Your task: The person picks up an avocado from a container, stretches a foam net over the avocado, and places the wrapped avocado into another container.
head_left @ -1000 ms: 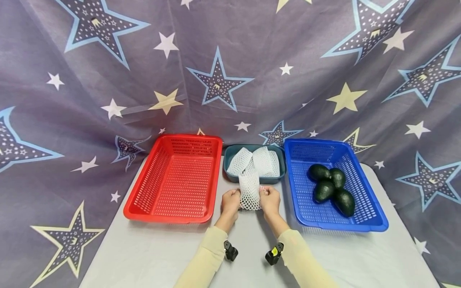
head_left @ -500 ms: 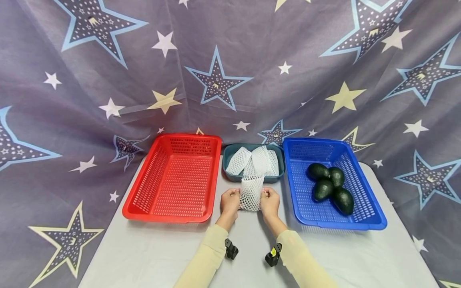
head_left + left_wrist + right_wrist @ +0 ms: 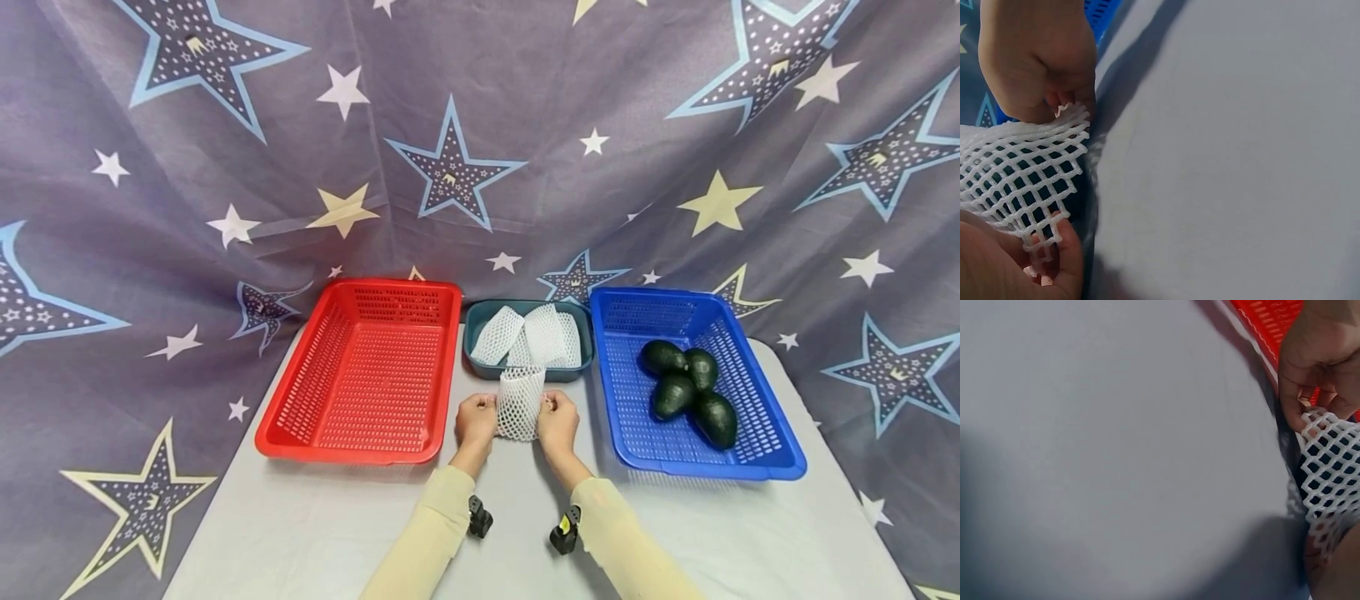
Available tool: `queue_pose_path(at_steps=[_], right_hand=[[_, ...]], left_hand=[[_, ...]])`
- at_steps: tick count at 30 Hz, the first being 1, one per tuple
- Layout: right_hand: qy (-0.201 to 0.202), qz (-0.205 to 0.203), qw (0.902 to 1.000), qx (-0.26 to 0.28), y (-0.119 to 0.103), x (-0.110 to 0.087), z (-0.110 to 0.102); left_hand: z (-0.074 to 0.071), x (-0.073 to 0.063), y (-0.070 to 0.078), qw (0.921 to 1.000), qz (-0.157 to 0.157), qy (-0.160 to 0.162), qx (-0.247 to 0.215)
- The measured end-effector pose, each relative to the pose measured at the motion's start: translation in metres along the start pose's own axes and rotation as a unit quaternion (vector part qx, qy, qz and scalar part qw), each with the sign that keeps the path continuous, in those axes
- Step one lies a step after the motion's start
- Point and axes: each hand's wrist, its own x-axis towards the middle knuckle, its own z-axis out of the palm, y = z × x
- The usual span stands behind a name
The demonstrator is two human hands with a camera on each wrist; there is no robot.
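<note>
A white foam fruit net [image 3: 519, 403] is held between both hands in front of the teal box. My left hand [image 3: 476, 420] pinches its left edge, and my right hand [image 3: 558, 421] pinches the opposite one. Close up in the left wrist view, the open-mesh end of the net [image 3: 1029, 181] spreads between the fingertips of the two hands, with dark showing through the holes. The right wrist view catches the net's corner [image 3: 1332, 465] at its right side, my left hand [image 3: 1319, 369] above and part of my right hand [image 3: 1341, 569] below.
Behind the hands is a teal box [image 3: 480, 371] with several more white foam nets [image 3: 546, 335]. A red basket [image 3: 375, 383] stands to the left. In the blue basket [image 3: 626, 367] at right lie several dark green avocados [image 3: 675, 395]. A star-patterned curtain [image 3: 480, 242] backs the table [image 3: 517, 533].
The net's far end has come down off the teal box, so the net looks shorter. Both hands have shifted slightly left with it over the last half second.
</note>
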Motion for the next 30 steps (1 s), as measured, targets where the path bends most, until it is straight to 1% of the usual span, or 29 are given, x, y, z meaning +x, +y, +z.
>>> queue_pose_path(at_steps=[6, 11, 14, 18, 23, 30], right_hand=[[-0.003, -0.018, 0.9994, -0.03, 0.0027, 0.0003, 0.0006], [-0.008, -0.034, 0.9976, -0.061, 0.001, -0.0001, -0.0011], [-0.003, -0.042, 0.9965, -0.072, -0.0005, -0.0011, -0.0022], [-0.002, -0.044, 0.9962, -0.075, -0.0031, -0.0023, -0.004], [-0.008, -0.027, 0.9962, -0.082, -0.0044, -0.0018, -0.0053], [-0.019, 0.027, 0.9946, -0.098, -0.0027, 0.0004, -0.0057]], left_hand=[[-0.0024, -0.0013, 0.0002, 0.9992, 0.0, 0.001, 0.041], [-0.0034, -0.0004, -0.0001, 0.9964, 0.016, 0.003, 0.083], [-0.003, 0.0008, -0.0018, 0.9938, 0.03, 0.008, 0.107], [-0.0014, 0.0024, -0.0044, 0.9913, 0.048, 0.015, 0.122], [-0.0003, 0.0029, -0.0048, 0.9902, 0.052, 0.015, 0.129], [0.0009, 0.0026, -0.0066, 0.9884, 0.056, 0.017, 0.14]])
